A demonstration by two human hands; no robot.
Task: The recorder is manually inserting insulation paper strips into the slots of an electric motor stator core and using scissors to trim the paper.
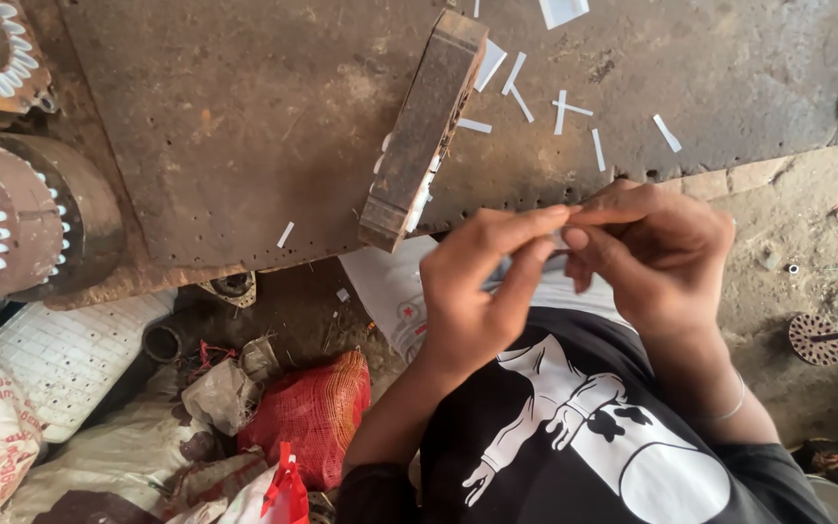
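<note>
While both hands met above the person's black printed shirt (574, 427), the left hand (472, 291) and the right hand (657, 257) pinched 1 small white paper strip (557, 236) between thumbs and fingertips, close to the near edge of the rusty brown metal sheet (244, 126). The strip was mostly hidden by the fingers, so its full shape could not be told. More white paper strips (560, 112) lay scattered on the sheet beyond the hands. Just left of them a rusty rectangular metal block (419, 131) rested tilted on the sheet. 2 round motor stators with white scalloped paper liners (2, 223) sat at far left, and a red mesh bag (312, 412) lay below.
</note>
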